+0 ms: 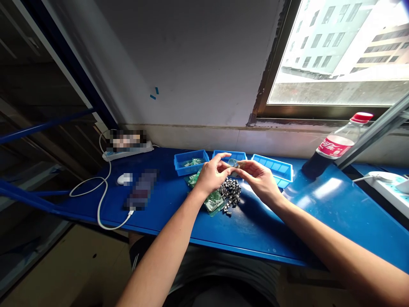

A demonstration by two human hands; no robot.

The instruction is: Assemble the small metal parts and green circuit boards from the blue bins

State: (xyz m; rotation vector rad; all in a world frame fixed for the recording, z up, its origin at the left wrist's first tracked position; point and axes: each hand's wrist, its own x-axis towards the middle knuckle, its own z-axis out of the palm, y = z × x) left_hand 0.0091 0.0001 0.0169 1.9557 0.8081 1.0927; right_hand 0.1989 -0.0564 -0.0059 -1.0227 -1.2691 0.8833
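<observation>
Above the middle of the blue table, my left hand [211, 175] and my right hand [260, 178] meet at the fingertips, both closed. Between them they pinch a small clear plastic bag [233, 162]; whatever is inside is too small to make out. Just below lies a loose pile of dark metal screws [232, 191]. Green-tinted plastic packets [213, 204] holding pale slim pieces lie beside the pile, partly hidden by my left wrist. Behind my hands stand three blue bins: the left bin [179, 167] with similar packets, the middle bin [220, 154] and the right bin [286, 172].
A cola bottle [334, 147] stands at the back right, near a power strip [391, 185]. On the left lie a phone [142, 189] with a white charging cable [107, 187], a small white object [124, 179] and another power strip [134, 151]. The table's front edge [243, 252] runs before me.
</observation>
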